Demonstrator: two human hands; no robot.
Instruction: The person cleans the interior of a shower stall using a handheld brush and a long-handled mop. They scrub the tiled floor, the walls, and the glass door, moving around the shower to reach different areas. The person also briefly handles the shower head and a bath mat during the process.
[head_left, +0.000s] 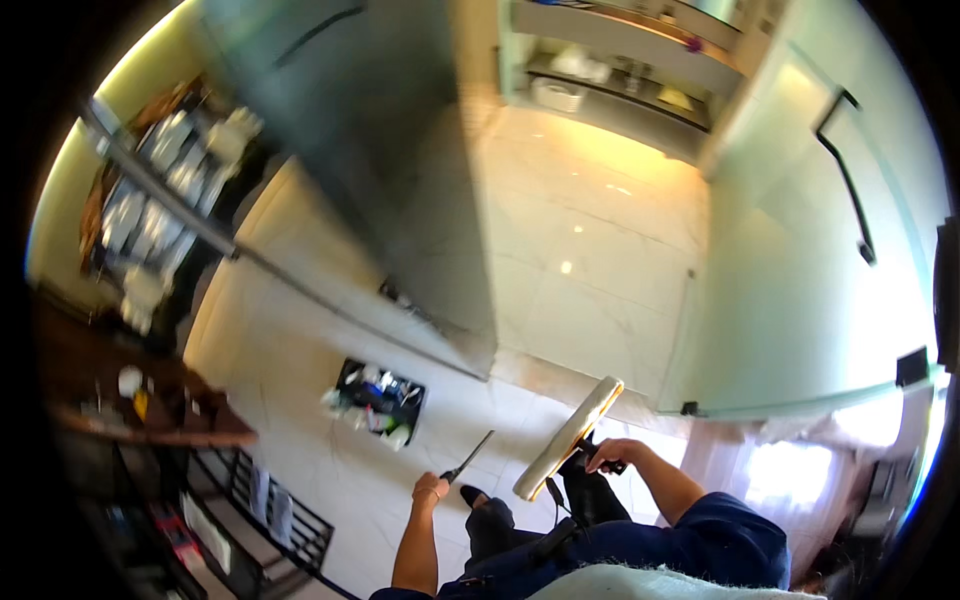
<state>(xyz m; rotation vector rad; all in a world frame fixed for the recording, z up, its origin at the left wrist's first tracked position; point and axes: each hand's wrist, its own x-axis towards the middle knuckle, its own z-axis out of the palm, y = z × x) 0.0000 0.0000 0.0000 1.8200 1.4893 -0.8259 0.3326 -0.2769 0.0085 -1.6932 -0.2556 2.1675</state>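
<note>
My left hand (430,488) is closed around the dark handle of a slim tool (474,455). Its narrow grey end points up and to the right, and its exact kind cannot be made out. On the right, my right hand (622,455) grips the dark handle of a window washer (570,438) with a long pale padded head. That head is tilted, its upper end toward the glass doorway, in front of my dark trousers. Both tools are held above the pale tiled floor, apart from each other.
A black caddy (380,402) with bottles and cloths stands on the floor ahead. Glass doors flank the doorway, a dark one (390,150) left and a frosted one (800,220) right. A wooden table (150,400), a slatted rack (290,520) and a loaded cart (170,200) line the left.
</note>
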